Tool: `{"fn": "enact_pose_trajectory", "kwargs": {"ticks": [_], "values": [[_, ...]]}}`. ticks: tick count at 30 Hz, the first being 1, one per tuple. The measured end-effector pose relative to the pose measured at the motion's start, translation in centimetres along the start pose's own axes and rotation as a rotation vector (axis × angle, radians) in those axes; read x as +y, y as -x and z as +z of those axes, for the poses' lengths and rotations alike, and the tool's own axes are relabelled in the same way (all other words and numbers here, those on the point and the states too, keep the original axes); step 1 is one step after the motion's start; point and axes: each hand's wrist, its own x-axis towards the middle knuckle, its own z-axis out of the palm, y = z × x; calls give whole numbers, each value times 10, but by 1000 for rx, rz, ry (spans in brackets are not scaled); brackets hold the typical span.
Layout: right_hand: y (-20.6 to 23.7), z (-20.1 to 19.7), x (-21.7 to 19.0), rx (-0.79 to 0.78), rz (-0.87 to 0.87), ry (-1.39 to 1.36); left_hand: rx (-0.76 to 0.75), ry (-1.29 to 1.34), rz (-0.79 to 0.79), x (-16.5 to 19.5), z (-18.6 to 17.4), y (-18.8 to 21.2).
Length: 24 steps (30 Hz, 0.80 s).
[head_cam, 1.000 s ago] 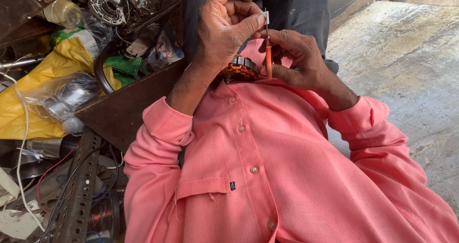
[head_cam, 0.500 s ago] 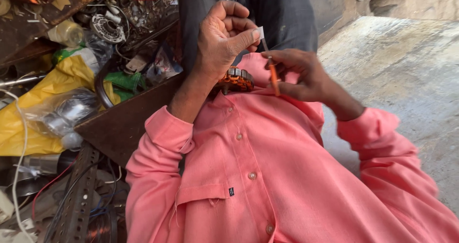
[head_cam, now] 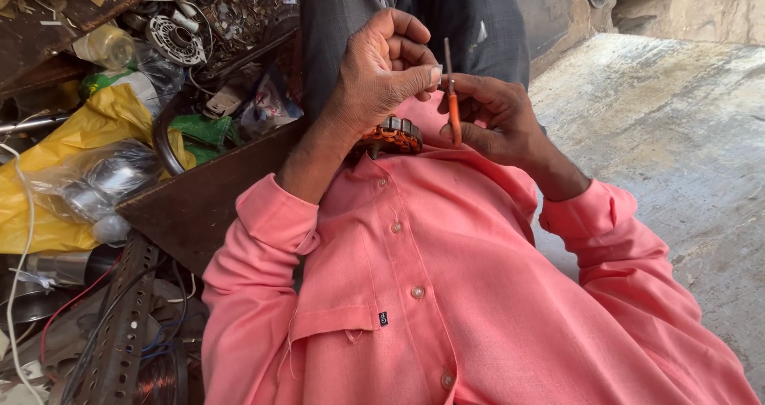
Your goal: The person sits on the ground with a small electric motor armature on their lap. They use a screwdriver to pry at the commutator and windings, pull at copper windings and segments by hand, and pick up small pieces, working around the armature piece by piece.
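The hands have dropped a touch and steadied since a moment ago, and the orange-handled tool now stands upright again rather than leaning. The right hand point(head_cam: 498, 122) is closed round that thin tool point(head_cam: 452, 102), fingers wrapped on the orange grip, bare metal tip poking up above the knuckles. The left hand point(head_cam: 382, 70) is curled, thumb pressed to forefinger right beside the tool's shaft; whether it pinches a strand of wire there, I can't tell. Just beneath both hands, resting against the pink shirt point(head_cam: 446, 293), sits the wound coil piece point(head_cam: 390, 136), a toothed metal ring with copper-orange winding. That looks stiff and fairly weighty for its size, best taken by the metal rim, since the fine winding would likely scrape or snag. The tool looks light and rigid, and the orange sleeve is the place to hold it. Off to the left hand's outer side, a dark open crate point(head_cam: 199, 206) holds a jumble: a yellow bag point(head_cam: 72, 150), a clear bag with metal parts point(head_cam: 103, 182), green scraps, loose wires.
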Motion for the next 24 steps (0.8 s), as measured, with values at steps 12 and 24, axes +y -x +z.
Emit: {"fn": "enact_pose_trajectory", "kwargs": {"ticks": [12, 24], "values": [[47, -32, -15, -578, 427, 913, 16, 22, 4, -12, 2, -2], [-40, 32, 18, 465, -151, -408, -26, 9, 164, -7, 6, 2]]}}
